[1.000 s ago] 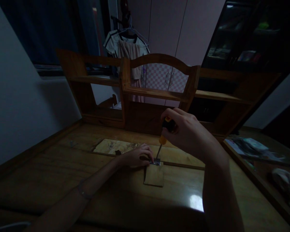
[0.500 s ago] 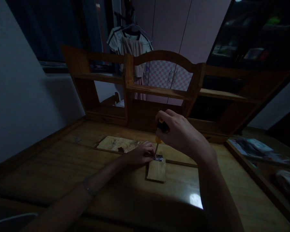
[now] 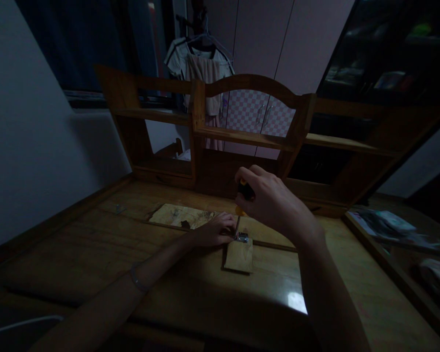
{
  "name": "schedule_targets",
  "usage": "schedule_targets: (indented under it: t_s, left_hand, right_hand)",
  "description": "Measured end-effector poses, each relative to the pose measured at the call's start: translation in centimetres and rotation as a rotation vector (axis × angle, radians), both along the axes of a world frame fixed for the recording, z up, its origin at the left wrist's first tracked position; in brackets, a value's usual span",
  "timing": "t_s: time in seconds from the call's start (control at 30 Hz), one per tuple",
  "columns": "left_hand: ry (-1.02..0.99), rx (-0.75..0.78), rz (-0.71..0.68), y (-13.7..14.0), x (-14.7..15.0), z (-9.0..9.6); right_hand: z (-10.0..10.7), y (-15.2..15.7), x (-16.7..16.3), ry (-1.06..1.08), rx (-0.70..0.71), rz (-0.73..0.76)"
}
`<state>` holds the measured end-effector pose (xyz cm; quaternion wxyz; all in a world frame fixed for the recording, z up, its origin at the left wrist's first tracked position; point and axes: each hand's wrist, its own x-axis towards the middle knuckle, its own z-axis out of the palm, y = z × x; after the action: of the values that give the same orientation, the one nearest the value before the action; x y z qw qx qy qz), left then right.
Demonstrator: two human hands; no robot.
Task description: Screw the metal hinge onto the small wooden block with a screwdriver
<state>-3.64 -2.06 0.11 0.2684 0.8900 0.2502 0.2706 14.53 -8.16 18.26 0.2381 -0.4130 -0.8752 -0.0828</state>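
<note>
The room is dim. My right hand (image 3: 273, 203) grips the black and yellow handle of a screwdriver (image 3: 241, 205), held upright with its tip down on a small metal hinge (image 3: 242, 238). The hinge sits at the far edge of a small wooden block (image 3: 239, 255) lying on the wooden desk (image 3: 95, 244). My left hand (image 3: 214, 231) rests on the desk just left of the hinge, fingertips touching it and the block's edge. A thin bracelet circles my left wrist.
A wooden shelf unit (image 3: 242, 137) stands along the back of the desk. A pale printed sheet (image 3: 181, 216) lies flat behind my left hand. Papers and cloth (image 3: 385, 225) lie at the right edge. Clothes hang on a hanger (image 3: 201, 63) beyond.
The view has drifted slightly, so everything sits a little higher and to the right. Both hands stay at the hinge; the screwdriver handle has turned a little in my right hand.
</note>
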Motion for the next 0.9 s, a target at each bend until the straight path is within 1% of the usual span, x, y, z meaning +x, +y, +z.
schedule_targets:
  t_s: [0.2, 0.37, 0.6, 0.7, 0.8, 0.9]
  left_hand:
    - [0.018, 0.019, 0.008, 0.0, 0.1, 0.0]
    - [0.012, 0.035, -0.001, 0.4, 0.0, -0.4]
    - [0.008, 0.027, -0.02, 0.2, -0.1, -0.2]
    - [0.006, 0.028, -0.025, 0.1, -0.1, 0.0]
    - [0.015, 0.037, -0.023, 0.1, -0.1, 0.0]
    - [0.013, 0.052, -0.006, 0.2, 0.0, -0.2]
  right_hand:
    - [-0.1, 0.5, 0.0, -0.036, 0.048, -0.105]
    - [-0.1, 0.9, 0.5, -0.05, 0.056, -0.137]
    - [-0.3, 0.3, -0.4, -0.108, 0.175, -0.219]
    - [-0.5, 0.4, -1.0, -0.136, 0.195, -0.246]
    - [-0.5, 0.4, -1.0, -0.131, 0.165, -0.224]
    - [-0.3, 0.2, -0.3, -0.076, 0.06, -0.094]
